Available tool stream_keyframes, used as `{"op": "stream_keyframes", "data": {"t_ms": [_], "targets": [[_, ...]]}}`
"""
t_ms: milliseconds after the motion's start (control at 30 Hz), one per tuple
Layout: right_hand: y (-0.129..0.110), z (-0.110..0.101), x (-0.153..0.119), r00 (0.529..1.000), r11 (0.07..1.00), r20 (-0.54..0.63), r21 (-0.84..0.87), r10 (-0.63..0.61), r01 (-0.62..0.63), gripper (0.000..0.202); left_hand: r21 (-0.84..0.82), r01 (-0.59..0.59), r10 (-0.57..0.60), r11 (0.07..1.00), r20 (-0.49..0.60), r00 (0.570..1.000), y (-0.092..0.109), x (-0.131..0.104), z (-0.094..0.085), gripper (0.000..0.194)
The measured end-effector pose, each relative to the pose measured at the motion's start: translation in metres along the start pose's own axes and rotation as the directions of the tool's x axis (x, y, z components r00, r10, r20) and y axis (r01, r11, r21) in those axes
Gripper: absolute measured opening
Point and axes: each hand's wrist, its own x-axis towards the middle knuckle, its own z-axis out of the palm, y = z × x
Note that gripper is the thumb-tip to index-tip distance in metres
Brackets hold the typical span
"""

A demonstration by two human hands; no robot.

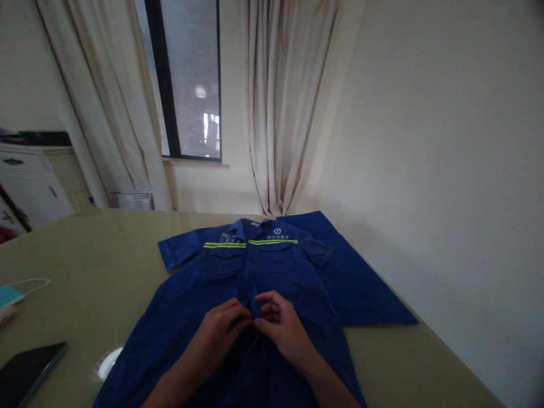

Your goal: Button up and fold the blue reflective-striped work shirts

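Note:
A blue short-sleeved work shirt (293,289) lies front up before me, its collar toward the window. Yellow-green reflective stripes cross the chest above two flap pockets. My left hand (225,320) and my right hand (280,326) meet at the front placket, below the pockets. The left thumb and fingers pinch the shirt's front edge. On the right, the thumb and forefinger close on the same spot, with the other fingers curled. Whatever small part lies between the fingertips is hidden.
Flat blue trousers or cloth (361,283) extend from under the shirt's right side toward the wall. A dark phone (32,371) and a light-blue face mask (11,296) lie on the left of the table (97,266). Curtains (280,113) hang beyond the far edge.

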Motion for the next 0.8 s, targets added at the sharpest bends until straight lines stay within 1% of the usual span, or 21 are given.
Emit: {"op": "stream_keyframes", "data": {"t_ms": [100, 200, 433, 667, 800], "targets": [[-0.0004, 0.0005, -0.0003, 1.0, 1.0, 0.004, -0.02, -0.018, 0.018, 0.041, -0.023, -0.013, 0.013, 1.0, 0.008, 1.0, -0.0028, 0.0002, -0.0008, 0.018], [-0.0018, 0.0001, -0.0008, 1.0, 0.997, -0.003, -0.074, -0.03, 0.03, 0.041, -0.026, -0.02, 0.021, 0.999, 0.016, 1.0, -0.0049, 0.0003, -0.0019, 0.02], [-0.0056, 0.001, -0.0028, 0.998, 0.977, -0.031, -0.206, -0.052, 0.044, 0.041, -0.013, -0.006, 0.006, 1.0, -0.011, 1.0, -0.0026, 0.0012, -0.0043, 0.02], [-0.0012, 0.0043, -0.0006, 0.993, 0.992, -0.115, -0.127, -0.029, 0.014, 0.042, -0.062, -0.037, 0.038, 0.997, 0.008, 0.999, 0.0015, -0.0005, -0.0048, 0.017], [-0.0011, 0.0053, -0.0005, 0.984, 0.988, -0.173, -0.152, -0.044, 0.018, 0.038, -0.077, -0.036, 0.037, 0.996, 0.01, 0.999, 0.0044, -0.0012, -0.0056, 0.017]]}}
